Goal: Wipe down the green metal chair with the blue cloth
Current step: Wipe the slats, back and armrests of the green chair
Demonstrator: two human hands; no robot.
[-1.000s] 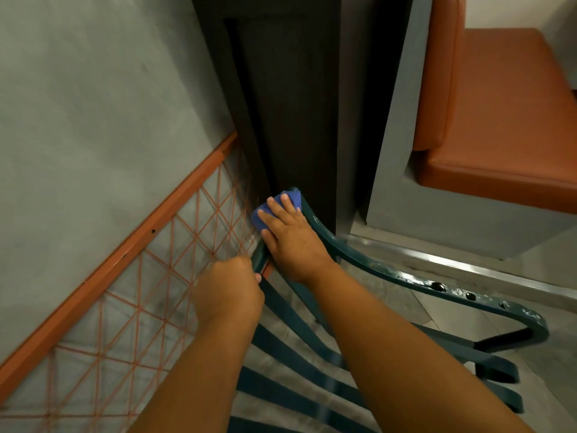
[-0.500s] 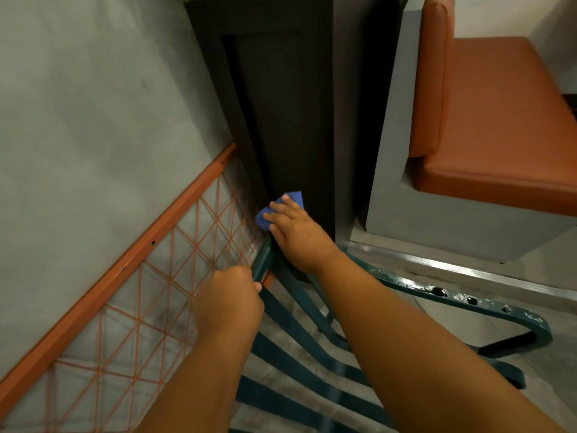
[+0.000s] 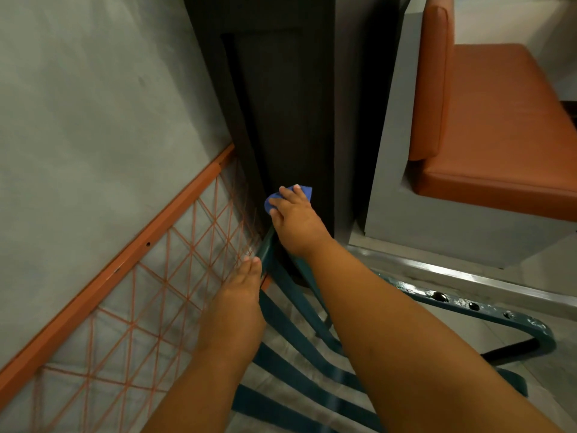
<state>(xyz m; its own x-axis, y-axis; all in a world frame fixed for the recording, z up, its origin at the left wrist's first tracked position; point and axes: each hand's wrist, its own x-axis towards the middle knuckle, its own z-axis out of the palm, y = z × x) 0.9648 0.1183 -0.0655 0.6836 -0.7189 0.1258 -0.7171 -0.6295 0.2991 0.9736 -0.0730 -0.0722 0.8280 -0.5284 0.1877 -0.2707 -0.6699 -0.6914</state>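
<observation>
The green metal chair (image 3: 468, 304) lies below me, its slats running under my arms and its curved frame with bolt holes at the right. My right hand (image 3: 296, 223) presses the blue cloth (image 3: 304, 190) on the chair's top corner, against the dark panel. My left hand (image 3: 243, 289) lies with its fingers stretched out along the chair's upright bar at the left edge, touching it without wrapping around it.
An orange frame with crossed strings (image 3: 140, 254) stands close on the left against a grey wall. A dark cabinet panel (image 3: 281, 104) is straight ahead. An orange cushioned bench (image 3: 499, 120) on a grey base sits at the right. A metal floor strip (image 3: 468, 276) crosses behind the chair.
My left hand has let go of the bar, its fist opening to straight fingers. My right hand and the cloth slid up and left along the frame's corner.
</observation>
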